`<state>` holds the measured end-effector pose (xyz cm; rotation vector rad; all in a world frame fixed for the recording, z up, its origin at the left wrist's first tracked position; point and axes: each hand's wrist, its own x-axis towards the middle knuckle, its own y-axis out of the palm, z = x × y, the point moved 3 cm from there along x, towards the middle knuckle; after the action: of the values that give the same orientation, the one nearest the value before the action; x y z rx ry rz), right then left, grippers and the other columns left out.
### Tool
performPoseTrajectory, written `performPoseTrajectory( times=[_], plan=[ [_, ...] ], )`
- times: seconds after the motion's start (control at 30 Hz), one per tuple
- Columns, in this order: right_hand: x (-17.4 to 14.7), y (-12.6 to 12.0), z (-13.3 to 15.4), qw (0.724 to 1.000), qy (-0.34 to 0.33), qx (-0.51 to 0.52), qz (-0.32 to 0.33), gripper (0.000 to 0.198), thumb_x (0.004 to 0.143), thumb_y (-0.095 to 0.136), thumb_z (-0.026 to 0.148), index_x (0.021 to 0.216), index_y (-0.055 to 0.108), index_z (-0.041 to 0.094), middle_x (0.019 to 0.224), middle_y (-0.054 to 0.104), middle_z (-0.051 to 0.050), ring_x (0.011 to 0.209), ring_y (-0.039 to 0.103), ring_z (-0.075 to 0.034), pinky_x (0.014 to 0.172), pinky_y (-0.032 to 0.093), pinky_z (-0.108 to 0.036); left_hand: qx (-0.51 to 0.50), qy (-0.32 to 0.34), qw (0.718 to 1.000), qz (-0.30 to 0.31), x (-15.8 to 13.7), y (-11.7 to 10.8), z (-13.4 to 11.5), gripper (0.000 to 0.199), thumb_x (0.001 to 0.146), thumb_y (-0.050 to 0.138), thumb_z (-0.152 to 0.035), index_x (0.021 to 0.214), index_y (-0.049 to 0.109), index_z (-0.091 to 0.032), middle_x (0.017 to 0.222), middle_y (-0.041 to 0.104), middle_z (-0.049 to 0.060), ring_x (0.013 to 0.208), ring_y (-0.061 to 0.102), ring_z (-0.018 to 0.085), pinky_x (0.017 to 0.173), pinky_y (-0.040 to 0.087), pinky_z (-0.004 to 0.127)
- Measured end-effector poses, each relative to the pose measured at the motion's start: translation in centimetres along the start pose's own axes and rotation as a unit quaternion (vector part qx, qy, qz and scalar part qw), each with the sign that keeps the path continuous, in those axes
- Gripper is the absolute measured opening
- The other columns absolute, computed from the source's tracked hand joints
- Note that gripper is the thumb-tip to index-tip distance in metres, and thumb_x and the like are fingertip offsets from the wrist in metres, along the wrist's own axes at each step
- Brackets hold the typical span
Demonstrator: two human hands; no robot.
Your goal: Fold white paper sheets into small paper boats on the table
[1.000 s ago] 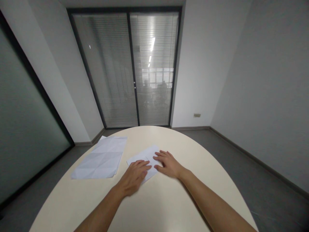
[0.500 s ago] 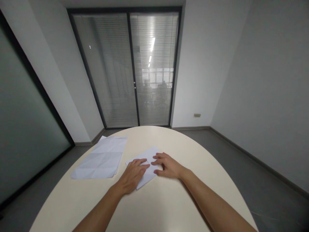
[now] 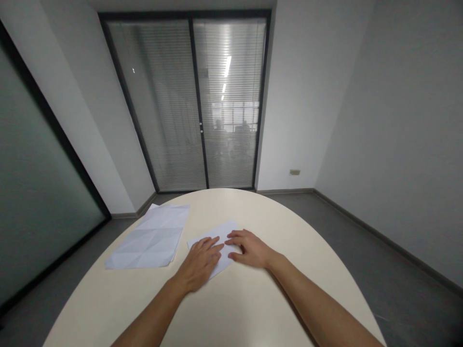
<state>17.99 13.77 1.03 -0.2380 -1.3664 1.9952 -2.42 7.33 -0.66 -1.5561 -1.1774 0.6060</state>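
A folded sheet of white paper [image 3: 224, 230] lies at a slant on the round table, partly covered by both hands. My left hand [image 3: 200, 262] rests flat on its left part, fingers stretched out and a little apart. From the right, my right hand [image 3: 249, 248] reaches over the paper's right side, fingers extended and spread, the fingertips at its surface close to the left fingertips. Neither hand is closed around anything. The part of the paper under the palms and fingers is hidden.
Several creased white sheets [image 3: 152, 241] lie stacked on the left of the cream table [image 3: 231, 308]. Beyond the table's far edge are a glass partition with blinds [image 3: 231, 144] and a wall with a small socket plate [image 3: 294, 172].
My left hand has shifted slightly and now covers more of the paper's lower corner. My right fingertips have moved slightly left across the paper.
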Motion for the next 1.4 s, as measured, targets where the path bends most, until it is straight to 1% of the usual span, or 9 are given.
performPoseTrajectory(
  times=[0.1,0.2,0.33,0.43,0.53,0.67,0.83,1.07,1.4],
  plan=[
    [0.0,0.3,-0.4,0.999,0.046,-0.025,0.001,0.058,0.088,0.06,0.054,0.139,0.058,0.026,0.147,0.052,-0.012,0.138,0.045,-0.031,0.117,0.025,-0.056,0.011,0.007,1.0,-0.005,-0.1,0.2,0.0,0.049,0.103,0.033,-0.051,0.143,0.052,-0.029,0.156,0.043,0.004,0.142,0.037,0.028,0.118,0.03,0.052],
    [0.0,0.6,-1.1,0.995,0.087,-0.043,0.006,0.076,0.085,0.059,0.064,0.147,0.049,0.021,0.155,0.041,-0.014,0.146,0.031,-0.035,0.118,0.021,-0.057,0.02,0.008,1.0,-0.002,-0.2,0.2,-0.2,0.051,0.1,0.039,-0.054,0.144,0.05,-0.03,0.156,0.042,0.004,0.142,0.037,0.029,0.118,0.029,0.053],
    [0.1,0.9,-1.7,0.991,0.123,-0.058,-0.009,0.074,0.091,0.052,0.061,0.15,0.044,0.018,0.158,0.037,-0.013,0.151,0.018,-0.036,0.12,0.019,-0.057,0.027,0.005,1.0,0.004,-0.3,0.0,-0.5,0.05,0.1,0.043,-0.047,0.146,0.048,-0.03,0.157,0.041,0.004,0.143,0.036,0.029,0.118,0.029,0.052],
    [0.1,0.8,-1.7,0.991,0.122,-0.061,-0.011,0.07,0.093,0.049,0.057,0.15,0.044,0.016,0.158,0.036,-0.014,0.15,0.018,-0.036,0.12,0.02,-0.056,0.03,-0.001,1.0,0.007,-0.3,-0.1,-0.5,0.048,0.099,0.045,-0.04,0.145,0.049,-0.029,0.158,0.041,0.004,0.143,0.036,0.029,0.118,0.029,0.052],
    [-0.1,0.5,-1.5,0.994,0.099,-0.053,0.01,0.076,0.09,0.054,0.06,0.15,0.044,0.015,0.159,0.034,-0.016,0.15,0.018,-0.038,0.119,0.02,-0.058,0.035,-0.002,0.999,0.01,-0.2,-0.1,-0.6,0.049,0.097,0.047,-0.034,0.145,0.049,-0.028,0.158,0.04,0.004,0.143,0.036,0.029,0.118,0.029,0.051],
    [-0.2,0.0,-1.0,0.998,0.04,-0.032,0.035,0.08,0.086,0.059,0.064,0.149,0.046,0.017,0.158,0.036,-0.016,0.149,0.021,-0.039,0.119,0.019,-0.059,0.046,-0.006,0.999,0.009,-0.2,-0.1,-0.7,0.053,0.092,0.052,-0.027,0.145,0.05,-0.027,0.157,0.041,0.003,0.143,0.037,0.029,0.118,0.03,0.051],
    [-0.2,-0.1,-0.6,0.998,-0.011,-0.012,0.057,0.075,0.085,0.062,0.063,0.146,0.05,0.021,0.154,0.042,-0.014,0.148,0.026,-0.037,0.118,0.022,-0.058,0.044,0.002,0.999,-0.017,-0.2,0.0,-0.7,0.051,0.092,0.053,-0.027,0.142,0.053,-0.027,0.155,0.045,0.005,0.141,0.04,0.03,0.116,0.033,0.053],
    [-0.2,-0.3,-1.1,0.999,0.015,-0.022,0.045,0.068,0.089,0.059,0.062,0.145,0.052,0.025,0.154,0.043,-0.013,0.148,0.025,-0.039,0.117,0.021,-0.063,-0.001,0.053,0.996,-0.075,-0.5,-0.4,-0.9,0.036,0.09,0.058,-0.029,0.125,0.066,-0.024,0.138,0.062,0.008,0.13,0.053,0.029,0.11,0.042,0.052],
    [-0.3,-0.4,-1.9,0.997,0.048,-0.053,-0.006,0.046,0.095,0.055,0.047,0.136,0.06,0.026,0.15,0.049,-0.011,0.146,0.029,-0.038,0.114,0.022,-0.066,0.0,0.07,0.994,-0.086,-0.7,0.1,-0.5,0.043,0.084,0.066,-0.029,0.126,0.065,-0.024,0.14,0.06,0.009,0.131,0.052,0.03,0.111,0.042,0.053]
  ],
)
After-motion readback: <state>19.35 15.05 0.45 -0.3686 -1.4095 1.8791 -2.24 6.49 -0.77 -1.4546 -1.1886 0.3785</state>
